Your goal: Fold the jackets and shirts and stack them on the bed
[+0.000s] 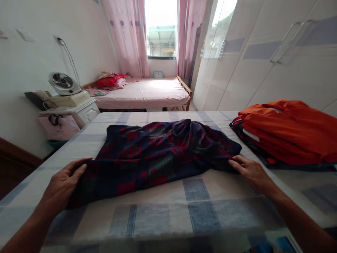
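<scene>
A dark navy cloth garment [152, 151] with red and grey-green block patterns lies spread across the bed, bunched up toward its right part. Its exact kind I cannot make out. My left hand [63, 181] pinches its near left edge between thumb and fingers, and some fabric hangs down below that grip. At the right end, my right hand [249, 170] has thumb and fingers closed on the near right corner. Between the two hands the near edge is drawn out in a line. Beneath is a white sheet with blue checks [147, 218].
To the right sits a stack of folded clothes [289, 130], orange on top. A white wardrobe [242, 70] lines the right side. Farther off are a pink-covered bed [152, 91] and a window. At left, a fan [64, 82] stands on a cabinet above a pink bag [59, 126].
</scene>
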A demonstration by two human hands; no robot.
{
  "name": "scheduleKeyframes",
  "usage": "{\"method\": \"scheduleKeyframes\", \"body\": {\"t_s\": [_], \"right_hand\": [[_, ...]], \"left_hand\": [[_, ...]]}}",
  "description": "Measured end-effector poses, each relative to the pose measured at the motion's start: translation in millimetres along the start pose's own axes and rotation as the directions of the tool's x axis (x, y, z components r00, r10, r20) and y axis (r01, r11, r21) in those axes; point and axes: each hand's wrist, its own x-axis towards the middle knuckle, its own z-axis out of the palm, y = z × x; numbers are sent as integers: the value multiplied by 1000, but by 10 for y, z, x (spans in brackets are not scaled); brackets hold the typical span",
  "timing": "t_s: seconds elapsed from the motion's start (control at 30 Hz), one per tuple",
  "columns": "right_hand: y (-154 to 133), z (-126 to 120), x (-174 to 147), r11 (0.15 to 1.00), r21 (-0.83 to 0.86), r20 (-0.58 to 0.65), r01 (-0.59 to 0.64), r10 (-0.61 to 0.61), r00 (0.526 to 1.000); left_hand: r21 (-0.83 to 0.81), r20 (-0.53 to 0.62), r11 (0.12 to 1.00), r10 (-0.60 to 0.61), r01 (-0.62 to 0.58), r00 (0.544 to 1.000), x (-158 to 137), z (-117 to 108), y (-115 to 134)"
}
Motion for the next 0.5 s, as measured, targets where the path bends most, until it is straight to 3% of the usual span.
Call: {"method": "scheduleKeyframes", "body": {"t_s": [0.1, 0.27, 0.37, 0.43, 0.5], "right_hand": [[132, 54, 13, 992, 124, -46, 28, -22, 999], [378, 81, 28, 1000, 13, -57, 7, -6, 998], [296, 17, 7, 998, -29, -109, 48, -50, 993], [93, -44, -18, 987, -68, -227, 149, -161, 960], [-177, -80, -40, 946, -110, -312, 306, -325, 892]], "left_hand": [[132, -30, 989, 73, -68, 997, 13, 93, 32], [345, 51, 928, 135, -144, 990, 34, 151, 62], [492, -2, 848, 225, -195, 974, -23, 146, 120], [560, -40, 759, 424, -331, 905, -87, 155, 176], [545, 8, 648, 631, -532, 776, -142, 192, 223]]}}
